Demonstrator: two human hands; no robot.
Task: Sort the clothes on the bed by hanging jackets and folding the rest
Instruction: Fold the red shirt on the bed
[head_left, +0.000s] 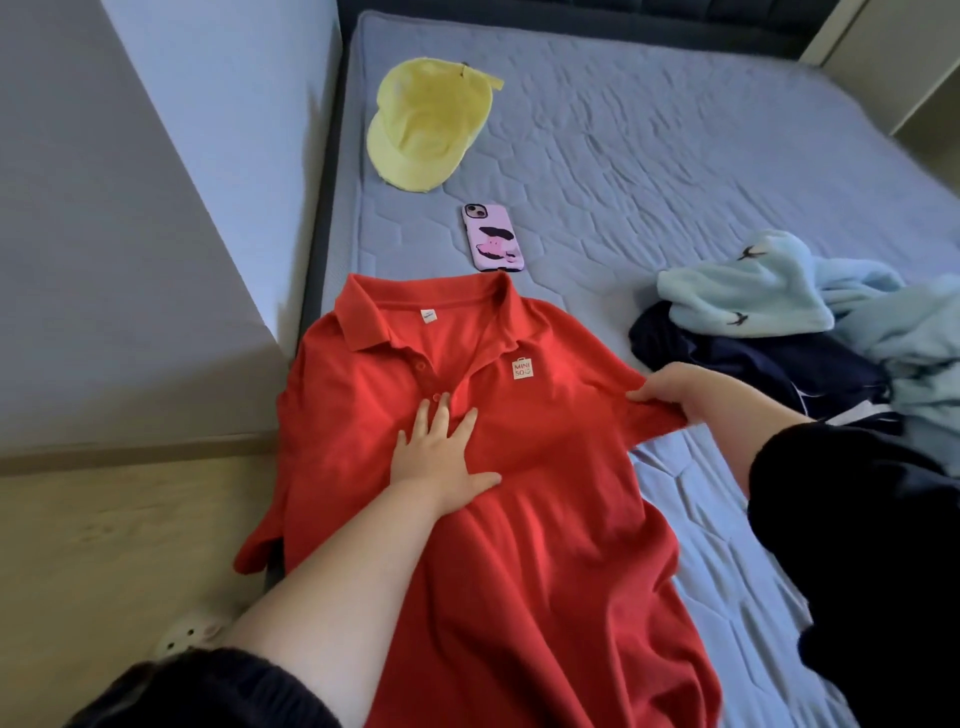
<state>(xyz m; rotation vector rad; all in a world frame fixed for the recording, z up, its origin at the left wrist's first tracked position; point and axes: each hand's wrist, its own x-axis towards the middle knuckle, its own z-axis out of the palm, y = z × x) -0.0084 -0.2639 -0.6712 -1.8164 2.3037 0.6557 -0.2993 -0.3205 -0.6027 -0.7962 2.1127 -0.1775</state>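
A red polo shirt (519, 493) lies face up along the near left edge of the bed (675, 156). The left hand (441, 452) presses flat on its chest, fingers spread. The right hand (670, 389) pinches the shirt's right sleeve. More clothes (805, 322) lie heaped at right.

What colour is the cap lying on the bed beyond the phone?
The fabric cap is pale yellow, seen best in the head view.
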